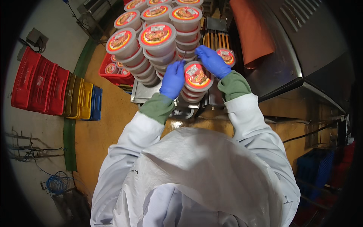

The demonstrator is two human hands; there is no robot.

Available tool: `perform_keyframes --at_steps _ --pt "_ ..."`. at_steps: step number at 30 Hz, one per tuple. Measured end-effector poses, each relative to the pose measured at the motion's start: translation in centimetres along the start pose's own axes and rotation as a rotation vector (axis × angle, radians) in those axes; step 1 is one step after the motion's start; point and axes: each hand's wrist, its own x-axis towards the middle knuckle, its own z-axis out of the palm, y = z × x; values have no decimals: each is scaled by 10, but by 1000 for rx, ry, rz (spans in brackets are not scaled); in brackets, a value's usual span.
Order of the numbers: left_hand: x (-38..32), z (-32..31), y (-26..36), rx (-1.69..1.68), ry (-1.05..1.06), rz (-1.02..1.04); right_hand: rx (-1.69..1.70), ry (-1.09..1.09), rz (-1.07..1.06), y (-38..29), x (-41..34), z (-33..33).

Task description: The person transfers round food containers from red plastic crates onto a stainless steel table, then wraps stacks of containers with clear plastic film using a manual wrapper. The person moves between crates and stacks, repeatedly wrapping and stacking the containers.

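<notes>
My left hand (173, 78), in a blue glove, holds a thin dark object (183, 56) upright between thumb and fingers; its exact kind cannot be told. My right hand (212, 61), also gloved in blue, is bent over the far right side of a short stack of round plastic tubs (198, 76) with red and yellow lid labels. Whether its fingers hold anything is unclear. Taller stacks of the same tubs (157, 37) rise beyond and to the left of my hands, on a metal surface (141, 92). Another labelled tub (226, 56) sits just right of my right hand.
Orange-tipped or orange rods (217, 40) run beyond my right hand. An orange sheet (252, 34) hangs over steel equipment (283, 62) at right. A red crate (114, 76) with tubs stands behind the stacks at left. Red, yellow and blue crates (42, 82) are nested at far left.
</notes>
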Motion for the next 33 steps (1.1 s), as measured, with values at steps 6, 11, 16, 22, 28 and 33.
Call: perform_keyframes --at_steps 6,11,16,22,28,33 --pt "-4 18 7 252 -192 -129 -403 -212 176 -44 -45 18" --pt "20 20 -17 16 -316 -218 -434 -363 215 -45 -17 13" --pt "-4 18 -5 -176 -148 -187 -531 -143 177 -51 -47 25" --pt "-22 -56 31 -740 -277 -694 -21 157 -88 -38 -51 12" --pt "-26 -63 79 -563 -469 -407 568 10 38 -96 -78 -3" --pt "-40 -61 71 -683 -486 -540 1432 -22 467 -90 -107 -40"
